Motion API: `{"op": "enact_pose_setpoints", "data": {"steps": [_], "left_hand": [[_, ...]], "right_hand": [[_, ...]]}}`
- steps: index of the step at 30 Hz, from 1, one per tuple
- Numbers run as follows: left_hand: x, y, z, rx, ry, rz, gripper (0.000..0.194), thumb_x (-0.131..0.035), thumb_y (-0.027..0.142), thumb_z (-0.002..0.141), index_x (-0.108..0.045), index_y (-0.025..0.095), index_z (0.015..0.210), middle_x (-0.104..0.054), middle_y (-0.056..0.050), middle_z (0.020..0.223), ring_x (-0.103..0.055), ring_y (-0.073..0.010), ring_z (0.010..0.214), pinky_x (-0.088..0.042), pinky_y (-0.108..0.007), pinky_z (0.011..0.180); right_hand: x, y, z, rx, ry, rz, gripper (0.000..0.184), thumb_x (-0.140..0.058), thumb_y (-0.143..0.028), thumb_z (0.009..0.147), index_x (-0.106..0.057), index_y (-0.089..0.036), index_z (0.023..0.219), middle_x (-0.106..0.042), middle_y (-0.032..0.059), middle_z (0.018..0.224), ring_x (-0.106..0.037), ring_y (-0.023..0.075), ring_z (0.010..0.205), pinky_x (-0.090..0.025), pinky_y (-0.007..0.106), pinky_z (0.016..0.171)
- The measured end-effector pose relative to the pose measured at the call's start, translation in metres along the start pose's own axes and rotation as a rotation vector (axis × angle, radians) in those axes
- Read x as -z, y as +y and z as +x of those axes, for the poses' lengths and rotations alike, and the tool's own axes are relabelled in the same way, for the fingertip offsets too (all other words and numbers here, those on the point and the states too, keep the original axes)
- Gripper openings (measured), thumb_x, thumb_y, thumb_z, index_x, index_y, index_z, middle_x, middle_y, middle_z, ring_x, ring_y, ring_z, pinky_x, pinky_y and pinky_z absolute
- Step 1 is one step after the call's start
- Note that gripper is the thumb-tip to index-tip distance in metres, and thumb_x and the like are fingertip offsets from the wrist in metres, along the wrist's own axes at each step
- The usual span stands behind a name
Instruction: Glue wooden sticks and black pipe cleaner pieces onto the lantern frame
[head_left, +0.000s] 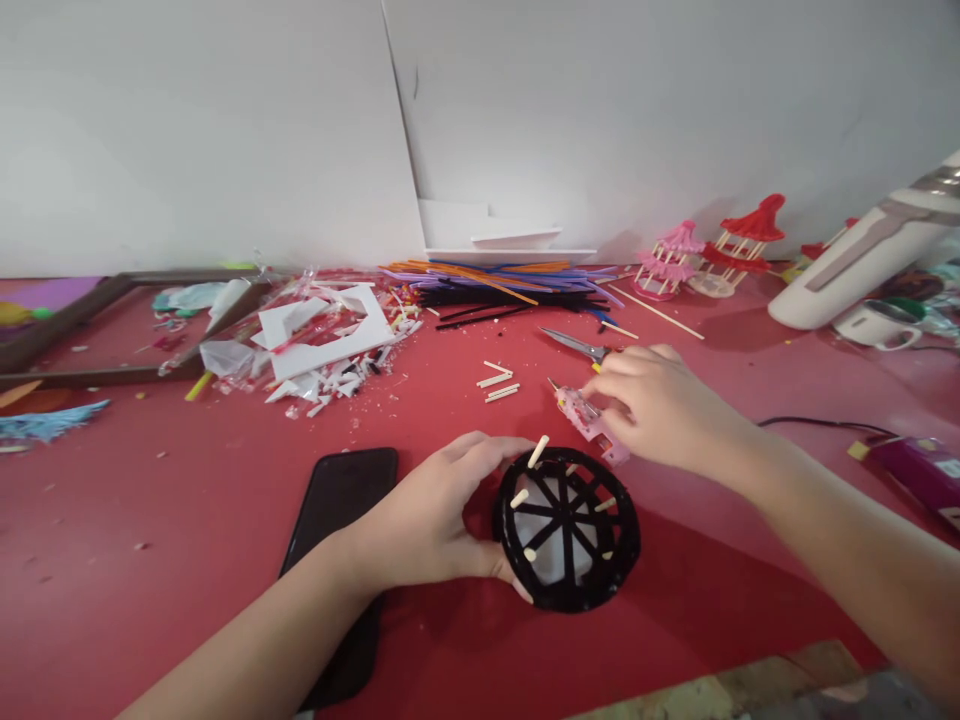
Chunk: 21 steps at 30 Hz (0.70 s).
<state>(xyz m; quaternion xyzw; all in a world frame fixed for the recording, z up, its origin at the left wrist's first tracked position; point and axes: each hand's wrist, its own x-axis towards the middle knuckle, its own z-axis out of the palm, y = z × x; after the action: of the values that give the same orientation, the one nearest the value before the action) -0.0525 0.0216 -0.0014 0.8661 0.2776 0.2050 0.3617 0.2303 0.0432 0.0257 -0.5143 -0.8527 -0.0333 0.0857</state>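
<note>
Red table (187, 580): scraps are scattered over its far left part.
Left hand (450, 510): stretched in from the lower left; thumb and fingers are clamped on the left rim of the black spoked frame (568, 517).
Right hand (645, 405): stretched in from the right, back uppermost, fingers bent down at the pink glue gun (577, 410); whether they are closed on it cannot be told.
Phone (345, 490): partly covered by the left forearm.
Black spoked frame: held just right of the left palm, nearer the viewer than the right hand; pale pegs (538, 452) are set around it.
Purple box (919, 470): pale label at its edge cannot be read.
Pink glue gun: located between frame and scissors (574, 345).
Cut sticks (494, 380): grouped left of the gun.
</note>
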Motion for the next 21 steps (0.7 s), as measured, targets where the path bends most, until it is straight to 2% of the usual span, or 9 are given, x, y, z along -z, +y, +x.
{"op": "enact_pose_setpoints", "data": {"steps": [2, 4, 8, 10, 17, 21], "left_hand": [[-0.001, -0.001, 0.000, -0.019, -0.002, 0.011, 0.072, -0.083, 0.051, 0.073, -0.051, 0.024, 0.132, -0.065, -0.008, 0.120, -0.064, -0.0247, 0.108, -0.052, -0.035, 0.093], [-0.001, -0.001, 0.001, -0.023, -0.005, 0.026, 0.071, -0.083, 0.052, 0.073, -0.052, 0.023, 0.131, -0.066, -0.008, 0.115, -0.065, -0.0246, 0.103, -0.052, -0.035, 0.090], [0.000, 0.002, 0.000, -0.032, -0.005, 0.038, 0.071, -0.080, 0.053, 0.075, -0.051, 0.022, 0.131, -0.067, -0.009, 0.113, -0.065, -0.0250, 0.100, -0.053, -0.035, 0.087], [0.000, 0.002, 0.000, -0.041, -0.002, 0.032, 0.069, -0.079, 0.052, 0.077, -0.051, 0.021, 0.132, -0.067, -0.010, 0.113, -0.065, -0.0249, 0.100, -0.053, -0.035, 0.087], [-0.002, 0.002, 0.001, -0.046, -0.011, 0.045, 0.073, -0.081, 0.053, 0.074, -0.050, 0.020, 0.131, -0.068, -0.010, 0.111, -0.066, -0.0263, 0.099, -0.054, -0.037, 0.086], [-0.001, 0.003, 0.001, -0.049, -0.003, 0.038, 0.072, -0.081, 0.053, 0.074, -0.052, 0.019, 0.130, -0.068, -0.010, 0.112, -0.066, -0.0254, 0.100, -0.054, -0.036, 0.087]], "right_hand": [[0.001, -0.011, 0.023, 0.061, 0.011, 0.034, 0.022, -0.055, -0.014, 0.088, -0.075, -0.019, 0.094, -0.073, 0.0059, 0.093, -0.062, 0.0231, 0.093, -0.036, 0.038, 0.086], [-0.002, -0.020, 0.049, 0.194, -0.037, 0.053, 0.021, -0.055, -0.018, 0.093, -0.075, -0.020, 0.099, -0.074, 0.0066, 0.100, -0.062, 0.0234, 0.098, -0.034, 0.037, 0.087], [-0.010, -0.035, 0.097, 0.321, -0.223, 0.026, 0.019, -0.059, -0.021, 0.095, -0.073, -0.019, 0.108, -0.075, 0.0085, 0.109, -0.057, 0.0252, 0.109, -0.031, 0.036, 0.088], [-0.014, -0.041, 0.111, 0.340, -0.292, 0.021, 0.016, -0.062, -0.021, 0.094, -0.074, -0.019, 0.104, -0.075, 0.0088, 0.109, -0.056, 0.0260, 0.109, -0.030, 0.036, 0.086], [-0.023, -0.049, 0.125, 0.306, -0.405, 0.050, 0.006, -0.069, -0.022, 0.088, -0.071, -0.017, 0.087, -0.074, 0.0090, 0.097, -0.056, 0.0259, 0.101, -0.031, 0.034, 0.080], [-0.017, -0.045, 0.118, 0.262, -0.349, 0.115, 0.003, -0.066, -0.018, 0.089, -0.069, -0.018, 0.088, -0.074, 0.0077, 0.095, -0.060, 0.0236, 0.098, -0.037, 0.033, 0.080]]}}
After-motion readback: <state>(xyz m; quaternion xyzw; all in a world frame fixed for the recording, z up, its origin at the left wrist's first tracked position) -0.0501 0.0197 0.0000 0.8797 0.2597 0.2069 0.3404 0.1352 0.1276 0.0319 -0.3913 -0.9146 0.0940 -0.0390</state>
